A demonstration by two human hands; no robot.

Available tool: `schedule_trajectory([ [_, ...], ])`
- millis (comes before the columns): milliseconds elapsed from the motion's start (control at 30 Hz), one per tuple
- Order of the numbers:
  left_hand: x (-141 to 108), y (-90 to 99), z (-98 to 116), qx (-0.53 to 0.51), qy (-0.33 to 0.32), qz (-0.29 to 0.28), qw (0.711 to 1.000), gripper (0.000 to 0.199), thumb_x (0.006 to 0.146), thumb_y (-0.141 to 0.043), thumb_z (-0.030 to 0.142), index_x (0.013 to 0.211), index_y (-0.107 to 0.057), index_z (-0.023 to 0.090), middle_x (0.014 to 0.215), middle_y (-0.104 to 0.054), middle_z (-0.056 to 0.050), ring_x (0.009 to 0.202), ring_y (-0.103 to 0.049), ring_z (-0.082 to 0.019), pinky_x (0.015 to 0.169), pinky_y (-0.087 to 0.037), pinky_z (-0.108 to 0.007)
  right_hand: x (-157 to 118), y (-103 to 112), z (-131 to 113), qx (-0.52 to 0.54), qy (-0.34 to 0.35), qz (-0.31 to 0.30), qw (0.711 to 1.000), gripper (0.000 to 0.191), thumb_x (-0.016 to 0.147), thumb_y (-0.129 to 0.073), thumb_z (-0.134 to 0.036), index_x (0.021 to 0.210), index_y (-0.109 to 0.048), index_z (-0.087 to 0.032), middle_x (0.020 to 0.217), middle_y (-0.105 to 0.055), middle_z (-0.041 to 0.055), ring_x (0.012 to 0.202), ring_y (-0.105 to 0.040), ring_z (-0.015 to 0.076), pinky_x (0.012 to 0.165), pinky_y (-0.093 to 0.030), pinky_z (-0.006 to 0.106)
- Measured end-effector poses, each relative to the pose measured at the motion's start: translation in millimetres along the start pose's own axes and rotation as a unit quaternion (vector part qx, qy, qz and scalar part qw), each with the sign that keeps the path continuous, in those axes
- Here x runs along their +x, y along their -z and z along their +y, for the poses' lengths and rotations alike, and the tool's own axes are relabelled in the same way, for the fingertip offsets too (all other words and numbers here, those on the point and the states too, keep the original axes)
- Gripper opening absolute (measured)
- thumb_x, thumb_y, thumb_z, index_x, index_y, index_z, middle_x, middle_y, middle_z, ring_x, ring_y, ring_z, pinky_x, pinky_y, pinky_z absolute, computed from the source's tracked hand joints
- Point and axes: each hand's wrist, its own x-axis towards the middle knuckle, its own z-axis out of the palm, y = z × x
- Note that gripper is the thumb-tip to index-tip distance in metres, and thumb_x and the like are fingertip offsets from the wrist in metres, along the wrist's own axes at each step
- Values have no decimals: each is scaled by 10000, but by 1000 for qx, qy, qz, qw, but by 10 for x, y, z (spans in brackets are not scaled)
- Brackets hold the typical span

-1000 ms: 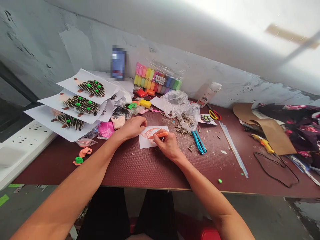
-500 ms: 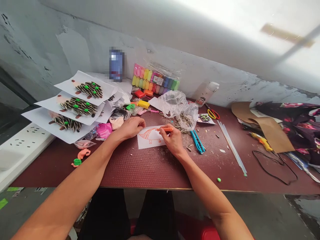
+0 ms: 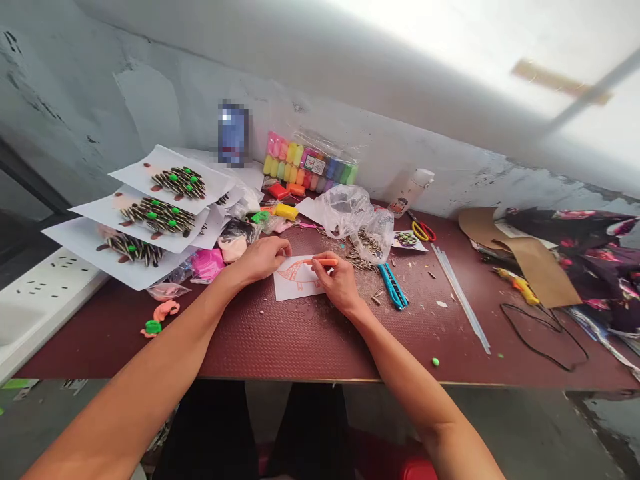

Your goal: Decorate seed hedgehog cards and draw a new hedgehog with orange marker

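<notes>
White bottle (image 3: 413, 192), scissors (image 3: 422, 229) (red and yellow) — far left, a white power strip (image 3: 50, 297).

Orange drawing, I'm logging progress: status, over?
Right hand grips orange pen. Left hand at white paper, upper left. Orange drawing partly hatched; right hand hides part.

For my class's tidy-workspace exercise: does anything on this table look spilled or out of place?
Yes. Seeds lie loose outside the clear plastic bag, as if spilled, some by the blue tool. A lone green ball sits near the front edge of the table.
</notes>
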Motion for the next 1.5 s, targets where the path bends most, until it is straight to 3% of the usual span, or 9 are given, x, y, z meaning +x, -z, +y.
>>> schedule_trajectory([
  [1500,11,-39,-33,20,-11,15,1000,275,828,-548,181,967,-783,218,968,-734,-72,832,-662,-205,756,-489,-294,3,-5,-9,-17,-16,-14,1000,257,926,-577,-354,812,-734,-185,739,-731,28,610,-598,136,602,-422,256],
])
